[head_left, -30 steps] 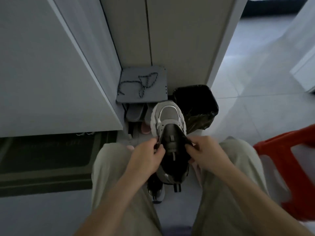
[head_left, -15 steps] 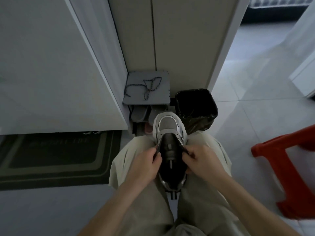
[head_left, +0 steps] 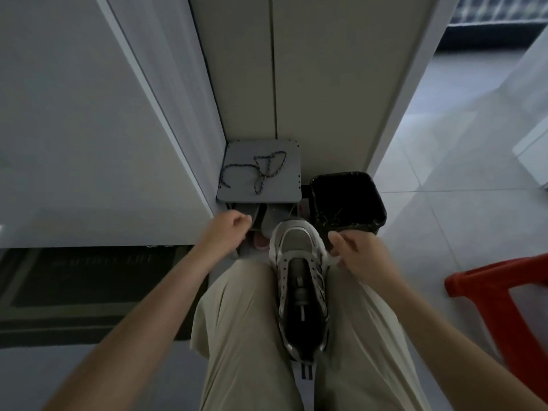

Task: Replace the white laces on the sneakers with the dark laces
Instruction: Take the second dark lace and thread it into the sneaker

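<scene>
Plainly, the right hand (head_left: 358,256) is doing all the steadying: its fingers are curling against the right edge of the sneaker (head_left: 299,280), thumb lifting clear, and something pale is showing at the fingertips, though whether that is a white lace cannot be told. The sneaker is lying wedged between the knees (head_left: 252,280), toe pointing away, its eyelets (head_left: 283,277) looking bare. The likely trouble is the shoe slipping down through the gap if the knees are parting or that grip is loosening while the body is leaning forward. The left hand (head_left: 229,229) is hanging well apart from the shoe, fingers curling in loosely; whether it is pinching anything cannot be told. It is sitting just below the stool (head_left: 284,185), where the dark lace (head_left: 258,169) is lying in a loose tangle, untouched. A hasty grab there is risking dragging the lace off the edge or knotting it. A bin (head_left: 347,200) is standing beside the stool, and a red chair (head_left: 504,292) is sitting off to the right.
</scene>
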A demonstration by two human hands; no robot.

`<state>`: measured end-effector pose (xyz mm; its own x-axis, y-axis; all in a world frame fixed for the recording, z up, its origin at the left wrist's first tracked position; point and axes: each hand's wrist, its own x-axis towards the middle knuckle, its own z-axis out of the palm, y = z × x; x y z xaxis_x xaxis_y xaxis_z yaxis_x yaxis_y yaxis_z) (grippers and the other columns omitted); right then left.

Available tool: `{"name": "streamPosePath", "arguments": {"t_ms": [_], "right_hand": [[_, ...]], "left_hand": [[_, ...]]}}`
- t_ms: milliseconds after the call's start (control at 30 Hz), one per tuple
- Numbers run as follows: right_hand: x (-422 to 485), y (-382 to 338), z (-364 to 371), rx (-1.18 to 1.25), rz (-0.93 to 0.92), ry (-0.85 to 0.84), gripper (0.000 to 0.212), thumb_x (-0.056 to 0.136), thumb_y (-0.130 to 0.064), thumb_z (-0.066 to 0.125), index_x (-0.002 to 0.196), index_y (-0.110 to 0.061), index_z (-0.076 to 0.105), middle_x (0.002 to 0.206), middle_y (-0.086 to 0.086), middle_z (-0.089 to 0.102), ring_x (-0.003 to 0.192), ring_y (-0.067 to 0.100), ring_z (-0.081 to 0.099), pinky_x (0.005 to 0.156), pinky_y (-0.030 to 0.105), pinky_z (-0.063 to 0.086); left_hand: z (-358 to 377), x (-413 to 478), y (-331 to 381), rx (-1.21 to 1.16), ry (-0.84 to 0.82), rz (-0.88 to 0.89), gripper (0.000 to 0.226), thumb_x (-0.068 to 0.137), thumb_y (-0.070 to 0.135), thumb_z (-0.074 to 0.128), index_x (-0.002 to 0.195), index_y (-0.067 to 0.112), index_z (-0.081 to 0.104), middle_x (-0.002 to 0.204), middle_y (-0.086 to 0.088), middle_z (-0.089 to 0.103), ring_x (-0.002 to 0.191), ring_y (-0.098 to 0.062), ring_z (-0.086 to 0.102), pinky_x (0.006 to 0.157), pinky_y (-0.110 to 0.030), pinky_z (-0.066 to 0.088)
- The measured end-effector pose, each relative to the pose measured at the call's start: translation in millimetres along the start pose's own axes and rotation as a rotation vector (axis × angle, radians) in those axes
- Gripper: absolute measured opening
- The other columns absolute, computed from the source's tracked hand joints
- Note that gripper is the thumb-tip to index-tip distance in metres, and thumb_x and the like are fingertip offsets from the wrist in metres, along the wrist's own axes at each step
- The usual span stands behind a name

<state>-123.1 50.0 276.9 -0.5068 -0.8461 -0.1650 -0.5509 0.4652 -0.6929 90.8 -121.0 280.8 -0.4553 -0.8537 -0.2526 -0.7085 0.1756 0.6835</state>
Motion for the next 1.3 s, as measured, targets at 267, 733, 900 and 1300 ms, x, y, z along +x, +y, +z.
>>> {"name": "streamPosePath", "arguments": {"t_ms": [267, 733, 900, 1300], "right_hand": [[68, -18, 14, 0.037, -0.047, -0.003, 0.028, 0.093, -0.037, 0.051, 0.111, -0.019, 0.063, 0.081, -0.006, 0.067, 0.075, 0.009, 0.065, 0.072, 0.030, 0.054], [75, 32, 46, 0.163, 0.038, 0.110, 0.020, 0.087, -0.021, 0.062, 0.095, -0.039, 0.061, 0.068, -0.014, 0.066, 0.065, 0.001, 0.064, 0.061, 0.026, 0.054], [49, 45, 35, 0.097, 0.070, 0.056, 0.020, 0.088, -0.021, 0.061, 0.099, -0.038, 0.059, 0.073, -0.016, 0.065, 0.068, -0.001, 0.063, 0.058, 0.010, 0.046], [63, -103, -60, 0.118, -0.268, 0.234, 0.048, 0.087, -0.033, 0.062, 0.132, -0.031, 0.044, 0.064, -0.007, 0.056, 0.058, 0.004, 0.053, 0.058, 0.021, 0.045]], "left_hand": [[3, 109, -20, 0.102, 0.069, -0.062, 0.023, 0.091, 0.026, 0.054, 0.098, 0.009, 0.068, 0.099, -0.006, 0.068, 0.091, -0.021, 0.062, 0.085, -0.036, 0.052], [67, 220, -34, 0.030, 0.043, -0.246, 0.028, 0.088, 0.027, 0.057, 0.072, 0.005, 0.055, 0.064, -0.009, 0.055, 0.064, -0.026, 0.056, 0.051, -0.026, 0.037], [53, 221, -7, 0.042, 0.090, -0.134, 0.027, 0.096, 0.024, 0.045, 0.077, 0.009, 0.055, 0.074, -0.005, 0.058, 0.077, -0.026, 0.057, 0.055, -0.027, 0.035], [-63, 47, 160, -0.121, -0.079, 0.525, 0.015, 0.094, 0.024, 0.055, 0.100, 0.018, 0.068, 0.083, -0.012, 0.066, 0.060, -0.006, 0.051, 0.062, -0.020, 0.046]]}}
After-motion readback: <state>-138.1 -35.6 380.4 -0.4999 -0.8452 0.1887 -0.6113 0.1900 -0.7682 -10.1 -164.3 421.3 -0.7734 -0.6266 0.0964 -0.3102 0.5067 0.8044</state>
